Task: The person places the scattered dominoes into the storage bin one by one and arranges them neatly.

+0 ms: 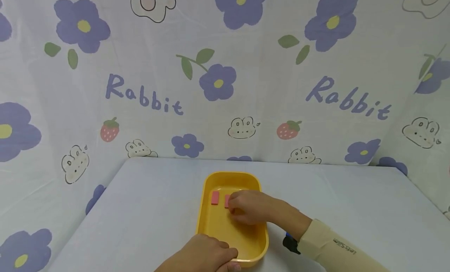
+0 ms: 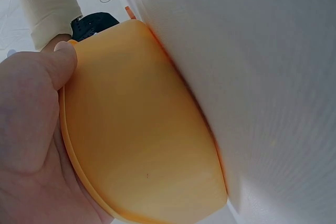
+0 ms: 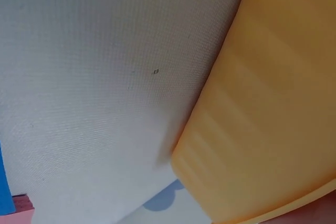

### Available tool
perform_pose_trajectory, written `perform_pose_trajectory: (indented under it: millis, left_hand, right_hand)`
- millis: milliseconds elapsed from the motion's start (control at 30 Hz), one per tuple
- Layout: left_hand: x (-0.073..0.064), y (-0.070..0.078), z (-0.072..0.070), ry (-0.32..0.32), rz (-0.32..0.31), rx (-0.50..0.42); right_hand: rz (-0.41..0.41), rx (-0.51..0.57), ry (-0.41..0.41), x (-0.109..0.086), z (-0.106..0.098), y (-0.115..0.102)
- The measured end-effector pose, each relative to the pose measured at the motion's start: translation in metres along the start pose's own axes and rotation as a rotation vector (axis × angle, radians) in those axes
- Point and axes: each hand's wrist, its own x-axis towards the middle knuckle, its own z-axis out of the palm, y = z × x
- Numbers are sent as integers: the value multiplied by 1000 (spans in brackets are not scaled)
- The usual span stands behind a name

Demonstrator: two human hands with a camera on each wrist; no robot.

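A yellow plastic tray with rounded corners stands lengthwise on the table. My left hand grips its near left end, thumb on the outside wall and fingers over the rim. The left wrist view shows that outer wall of the yellow tray close to the thumb. My right hand reaches in over the right rim with fingers curled, pinching at a flat pink block that it partly covers; the fingertips are mostly hidden. Another pink block lies flat to the left, apart from the hand.
A white-covered table surrounds the tray, with a patterned cloth behind it. Something blue shows beside the right wrist. The right wrist view catches a blue edge and a pink piece at lower left.
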Motion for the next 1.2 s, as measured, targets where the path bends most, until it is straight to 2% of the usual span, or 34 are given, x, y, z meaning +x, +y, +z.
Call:
perform_pose_trajectory:
  millis: [233,400,567,667,1200]
  left_hand:
    - [0,1,-2,-16,-7,-28]
    - [-1,1,-3,9,12,15]
    - [-1,2,-3,-15,-12,3]
    - [-1,2,-3,-30,-26,-6]
    - [0,3,-2,-31,-27,-23]
  right_hand:
    - [33,0,-29,3,0,-2]
    - [40,-6,-33,6,1,-2]
    - [67,-1,-52,9,2,-2]
    - [64,-6,-51,9,3,-1]
    - [36,-56,-36,12,5,-2]
